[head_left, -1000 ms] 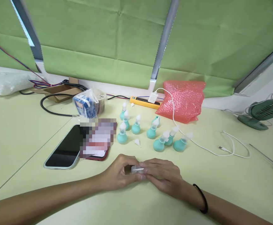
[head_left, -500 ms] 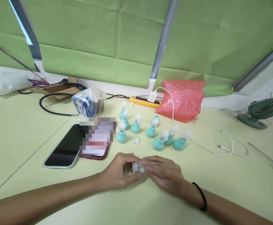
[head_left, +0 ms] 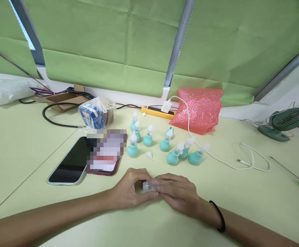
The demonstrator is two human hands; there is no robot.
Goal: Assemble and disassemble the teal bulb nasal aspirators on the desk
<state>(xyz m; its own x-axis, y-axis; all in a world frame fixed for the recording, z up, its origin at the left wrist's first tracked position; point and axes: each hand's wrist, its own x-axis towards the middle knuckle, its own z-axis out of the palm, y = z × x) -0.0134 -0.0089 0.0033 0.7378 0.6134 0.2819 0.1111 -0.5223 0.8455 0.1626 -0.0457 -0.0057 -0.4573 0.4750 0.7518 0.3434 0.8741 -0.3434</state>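
Grip is shared: my left hand (head_left: 129,192) pinches the left end of the small clear plastic piece (head_left: 148,186) and my right hand (head_left: 179,193) its right end, both closed on it. It lies between them at the near middle of the table (head_left: 242,206), long axis left to right, teal bulbs (head_left: 173,159) farther back.

At the near edge of the table (head_left: 23,144) we find our left hand (head_left: 129,192) and right hand (head_left: 179,193) meeting, the fingers of both closed on a small plastic piece (head_left: 148,186) between them. Just behind them lies a loose tip (head_left: 150,155). Behind that stands a cluster of bulb bottles (head_left: 165,147), with a phone (head_left: 71,164) and a second phone (head_left: 105,152) side by side to its left and a charging cable (head_left: 242,161) to its right. Farther back, near the wall, we see a tied bag (head_left: 98,113) on the left, a power strip (head_left: 154,111) in the middle, a bubble-wrap bag (head_left: 199,109) just right of it, and a fan (head_left: 285,123) far right.
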